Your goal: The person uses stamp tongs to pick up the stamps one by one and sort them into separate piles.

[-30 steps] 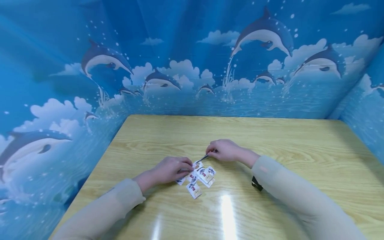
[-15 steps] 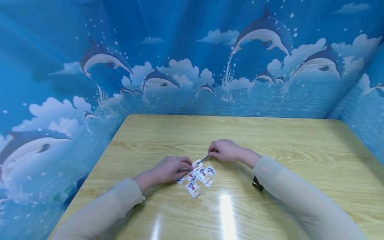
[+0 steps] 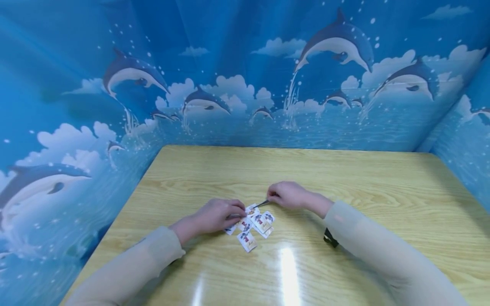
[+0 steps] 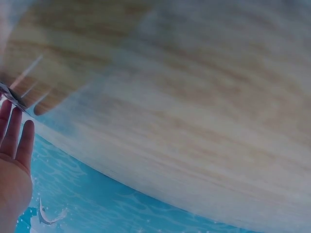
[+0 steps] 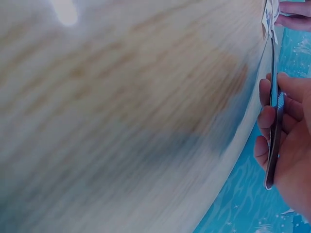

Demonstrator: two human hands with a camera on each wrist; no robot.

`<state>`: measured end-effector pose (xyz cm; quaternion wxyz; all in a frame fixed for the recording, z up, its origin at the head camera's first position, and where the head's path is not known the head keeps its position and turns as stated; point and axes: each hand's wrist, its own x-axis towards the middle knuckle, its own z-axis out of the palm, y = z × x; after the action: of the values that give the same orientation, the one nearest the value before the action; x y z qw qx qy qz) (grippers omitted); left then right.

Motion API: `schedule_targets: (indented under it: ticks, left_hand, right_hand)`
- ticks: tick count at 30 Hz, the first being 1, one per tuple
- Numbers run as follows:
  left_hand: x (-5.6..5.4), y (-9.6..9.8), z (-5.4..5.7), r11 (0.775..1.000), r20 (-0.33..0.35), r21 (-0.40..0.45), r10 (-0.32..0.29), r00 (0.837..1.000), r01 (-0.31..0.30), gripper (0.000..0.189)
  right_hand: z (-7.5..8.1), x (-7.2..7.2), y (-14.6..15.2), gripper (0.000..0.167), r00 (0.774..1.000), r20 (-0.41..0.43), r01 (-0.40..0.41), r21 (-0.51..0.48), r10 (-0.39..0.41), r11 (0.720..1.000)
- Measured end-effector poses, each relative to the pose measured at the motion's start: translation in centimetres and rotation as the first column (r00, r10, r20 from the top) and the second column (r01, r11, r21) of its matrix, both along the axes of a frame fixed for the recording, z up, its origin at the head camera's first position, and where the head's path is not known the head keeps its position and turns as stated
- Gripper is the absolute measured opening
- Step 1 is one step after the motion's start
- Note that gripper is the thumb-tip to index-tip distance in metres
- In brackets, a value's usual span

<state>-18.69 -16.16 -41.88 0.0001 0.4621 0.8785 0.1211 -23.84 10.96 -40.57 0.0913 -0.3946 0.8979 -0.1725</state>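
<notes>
In the head view, my right hand [image 3: 286, 194] pinches metal tweezers [image 3: 262, 204] beyond a small cluster of printed white paper pieces. The tweezers' tips reach down onto the far paper piece [image 3: 251, 210]. Along the palm side, the right wrist view shows the tweezers [image 5: 275, 121] between thumb and fingers. My left hand [image 3: 217, 216] pinches the left edge of that far piece, its fingers partly covering other pieces. More small printed pieces [image 3: 262, 222] overlap at the right, and one [image 3: 246, 241] lies nearest the front.
A wood-grain table [image 3: 363, 182] lies beneath everything. Next to the right sleeve sits a small black object [image 3: 330, 238], partly hidden. Behind and at the left hangs a blue dolphin-print curtain [image 3: 229, 119].
My right hand has shifted slightly right with the tweezers, whose tips stay over the far piece. My left hand and the other pieces have hardly moved.
</notes>
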Motion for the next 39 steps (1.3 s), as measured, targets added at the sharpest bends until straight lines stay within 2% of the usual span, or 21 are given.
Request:
schedule_targets:
  ticks: [19, 28, 39]
  left_hand:
    - [-0.2, 0.1, -0.1, 1.0, 0.038, -0.009, 0.03, 0.999, -0.029, 0.021]
    - [-0.3, 0.1, -0.2, 1.0, 0.045, -0.004, 0.026, 0.999, -0.026, 0.021]
    - [-0.2, 0.1, 0.0, 1.0, 0.05, 0.002, 0.019, 0.999, -0.019, 0.021]
  right_hand:
    - [-0.6, 1.3, 0.6, 0.009, 0.999, -0.037, 0.038, -0.03, -0.039, 0.999]
    - [-0.7, 1.5, 0.5, 0.009, 0.993, -0.112, 0.044, -0.039, -0.049, 0.998]
    - [1.1, 0.8, 2.0, 0.01, 0.988, -0.116, 0.098, -0.075, -0.106, 0.992]
